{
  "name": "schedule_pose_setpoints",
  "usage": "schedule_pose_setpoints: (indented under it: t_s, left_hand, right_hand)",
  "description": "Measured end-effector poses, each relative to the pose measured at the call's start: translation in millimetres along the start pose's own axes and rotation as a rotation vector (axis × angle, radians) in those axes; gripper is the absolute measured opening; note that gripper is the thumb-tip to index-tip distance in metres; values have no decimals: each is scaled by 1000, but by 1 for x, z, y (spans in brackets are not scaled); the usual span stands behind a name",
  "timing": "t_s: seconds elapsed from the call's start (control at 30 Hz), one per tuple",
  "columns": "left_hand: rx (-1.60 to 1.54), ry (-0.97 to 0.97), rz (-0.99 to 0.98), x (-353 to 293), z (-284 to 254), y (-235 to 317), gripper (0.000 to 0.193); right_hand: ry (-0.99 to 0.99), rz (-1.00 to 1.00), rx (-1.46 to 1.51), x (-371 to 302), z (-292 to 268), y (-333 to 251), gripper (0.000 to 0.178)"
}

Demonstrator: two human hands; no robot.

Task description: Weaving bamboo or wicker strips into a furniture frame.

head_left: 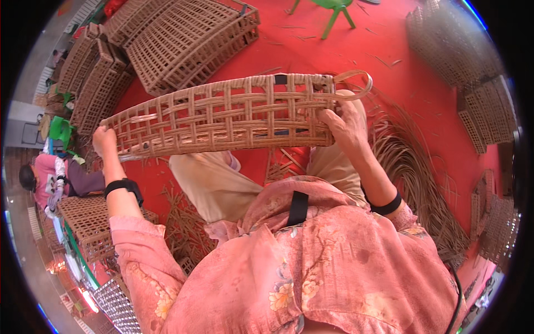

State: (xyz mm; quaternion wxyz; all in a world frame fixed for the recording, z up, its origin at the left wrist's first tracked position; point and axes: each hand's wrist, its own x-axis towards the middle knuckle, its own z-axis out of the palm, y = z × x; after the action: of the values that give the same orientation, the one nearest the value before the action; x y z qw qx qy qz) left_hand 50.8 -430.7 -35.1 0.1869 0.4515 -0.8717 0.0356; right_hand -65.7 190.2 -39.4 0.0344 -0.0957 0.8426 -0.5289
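A long woven rattan panel [222,114] is held level above my knees, its open lattice facing the camera. My left hand [104,140] grips its left end. My right hand [344,123] grips its right end, where a loose rattan strip [356,83] loops out past the edge. Both wrists wear black bands.
Finished woven baskets [183,39] are stacked at the back left and others [461,50] lie at the right. A bundle of loose rattan strips [417,172] curves over the red floor on my right. A green stool [334,11] stands behind. Another person [50,181] sits at the far left.
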Motion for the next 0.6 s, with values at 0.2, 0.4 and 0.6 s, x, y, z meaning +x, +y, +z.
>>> schedule_pose_setpoints:
  t_s: [0.2,0.4,0.6]
  left_hand:
    - [17,13,29,12,-10,-18,31]
    - [-120,-70,75,-3,-29,38,29]
    - [-413,-82,167,-49,-36,116,25]
  right_hand:
    - [-95,123,-219,12,4,-35,41]
    - [-136,-29,56,71,-17,14,24]
    - [-148,-11,19,169,-125,53,20]
